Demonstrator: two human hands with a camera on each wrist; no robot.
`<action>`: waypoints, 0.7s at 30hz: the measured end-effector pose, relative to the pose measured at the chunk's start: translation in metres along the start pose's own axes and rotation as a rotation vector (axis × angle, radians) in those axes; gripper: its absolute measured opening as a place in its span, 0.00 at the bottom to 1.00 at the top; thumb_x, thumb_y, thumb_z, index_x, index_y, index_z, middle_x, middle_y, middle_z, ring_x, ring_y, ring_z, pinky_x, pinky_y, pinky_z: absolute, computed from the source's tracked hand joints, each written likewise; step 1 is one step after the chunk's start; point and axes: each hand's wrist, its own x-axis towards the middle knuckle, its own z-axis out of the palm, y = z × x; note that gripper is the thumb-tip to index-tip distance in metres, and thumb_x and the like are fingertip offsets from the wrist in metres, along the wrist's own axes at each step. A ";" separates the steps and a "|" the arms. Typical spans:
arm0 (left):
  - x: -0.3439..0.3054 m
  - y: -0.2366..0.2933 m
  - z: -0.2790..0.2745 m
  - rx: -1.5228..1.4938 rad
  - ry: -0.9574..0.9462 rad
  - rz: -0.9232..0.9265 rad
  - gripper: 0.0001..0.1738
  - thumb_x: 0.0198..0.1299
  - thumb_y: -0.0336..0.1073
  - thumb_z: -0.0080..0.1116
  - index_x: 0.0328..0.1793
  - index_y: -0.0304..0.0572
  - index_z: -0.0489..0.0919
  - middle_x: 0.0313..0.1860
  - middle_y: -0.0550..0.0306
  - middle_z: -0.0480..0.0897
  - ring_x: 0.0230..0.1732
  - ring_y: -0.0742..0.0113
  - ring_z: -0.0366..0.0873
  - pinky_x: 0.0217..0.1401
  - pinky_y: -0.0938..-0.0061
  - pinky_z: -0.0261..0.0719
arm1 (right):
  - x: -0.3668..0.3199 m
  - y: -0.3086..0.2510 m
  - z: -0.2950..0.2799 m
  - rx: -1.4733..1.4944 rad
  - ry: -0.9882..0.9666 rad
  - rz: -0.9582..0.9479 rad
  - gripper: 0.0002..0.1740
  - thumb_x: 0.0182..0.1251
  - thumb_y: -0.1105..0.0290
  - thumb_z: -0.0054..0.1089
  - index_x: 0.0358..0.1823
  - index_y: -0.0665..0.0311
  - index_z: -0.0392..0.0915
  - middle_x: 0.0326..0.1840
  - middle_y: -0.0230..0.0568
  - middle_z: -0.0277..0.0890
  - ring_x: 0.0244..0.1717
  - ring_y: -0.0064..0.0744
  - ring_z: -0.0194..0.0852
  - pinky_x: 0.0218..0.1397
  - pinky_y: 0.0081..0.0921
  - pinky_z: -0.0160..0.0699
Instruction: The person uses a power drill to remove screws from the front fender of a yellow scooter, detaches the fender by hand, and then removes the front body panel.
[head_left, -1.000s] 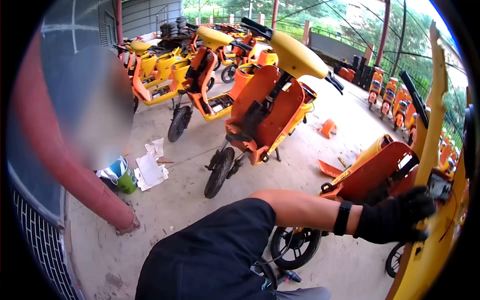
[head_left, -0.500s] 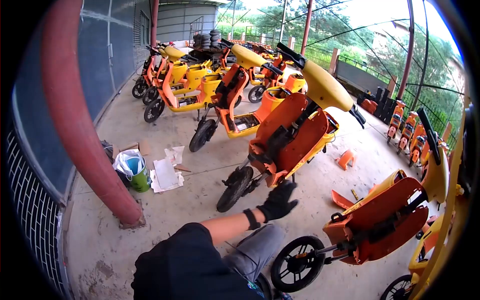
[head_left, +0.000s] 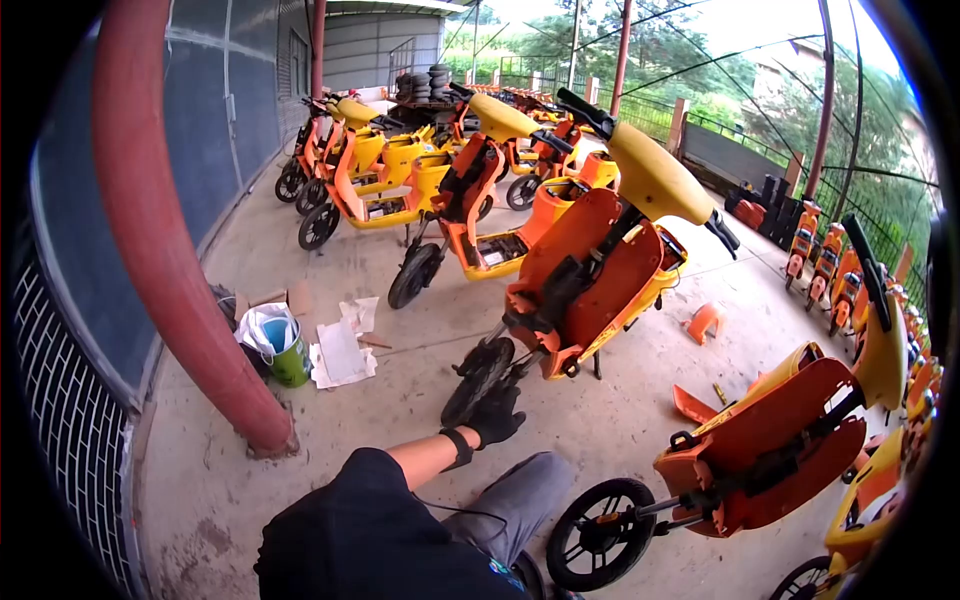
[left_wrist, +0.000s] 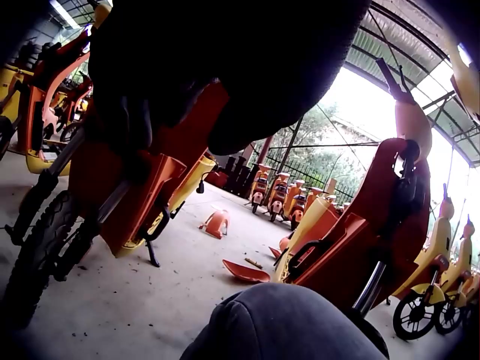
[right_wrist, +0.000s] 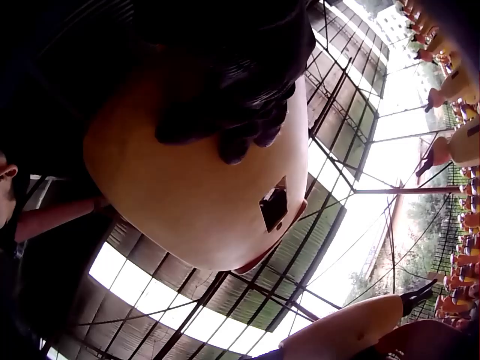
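Note:
My left hand (head_left: 495, 418), in a black glove, is stretched forward low over the floor, beside the front wheel (head_left: 478, 380) of an orange and yellow scooter (head_left: 570, 290). Its fingers are loose and hold nothing; the left wrist view shows them dark at the top. My right hand (right_wrist: 240, 90), gloved too, is outside the head view. In the right wrist view its fingers bend over a large, curved yellow panel (right_wrist: 187, 210) with a rectangular hole, gripping it. Another scooter (head_left: 760, 450) leans close on my right, its front wheel (head_left: 600, 533) near my knee (head_left: 520, 500).
A thick red post (head_left: 180, 250) rises at left, by a green bucket (head_left: 290, 362) and paper sheets (head_left: 343, 352). An orange fender-like piece (head_left: 707, 321) and a flat orange piece (head_left: 692, 404) lie on the concrete. More scooters (head_left: 385, 180) stand in rows behind.
My left hand has left the yellow panel at the right and swung left, down beside the scooter's front wheel. The panel has slipped out of the head view to the right.

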 end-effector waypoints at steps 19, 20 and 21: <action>-0.004 0.033 -0.011 0.107 -0.212 -0.089 0.32 0.59 0.48 0.58 0.67 0.42 0.67 0.69 0.38 0.64 0.69 0.43 0.62 0.69 0.54 0.63 | 0.121 0.055 0.171 -0.686 -0.756 -0.233 0.19 0.67 0.59 0.55 0.52 0.65 0.72 0.42 0.49 0.72 0.44 0.37 0.69 0.51 0.33 0.67; -0.004 0.034 -0.010 0.107 -0.212 -0.086 0.32 0.59 0.48 0.58 0.67 0.42 0.67 0.69 0.38 0.64 0.69 0.43 0.62 0.69 0.54 0.63 | 0.121 0.053 0.172 -0.691 -0.765 -0.222 0.20 0.67 0.58 0.55 0.53 0.65 0.72 0.44 0.49 0.73 0.46 0.37 0.69 0.52 0.33 0.68; -0.005 0.035 -0.010 0.108 -0.212 -0.092 0.32 0.58 0.48 0.58 0.66 0.42 0.67 0.69 0.38 0.64 0.69 0.43 0.63 0.68 0.53 0.64 | 0.122 0.051 0.175 -0.687 -0.769 -0.208 0.22 0.67 0.58 0.56 0.55 0.64 0.72 0.45 0.49 0.73 0.48 0.36 0.70 0.54 0.33 0.68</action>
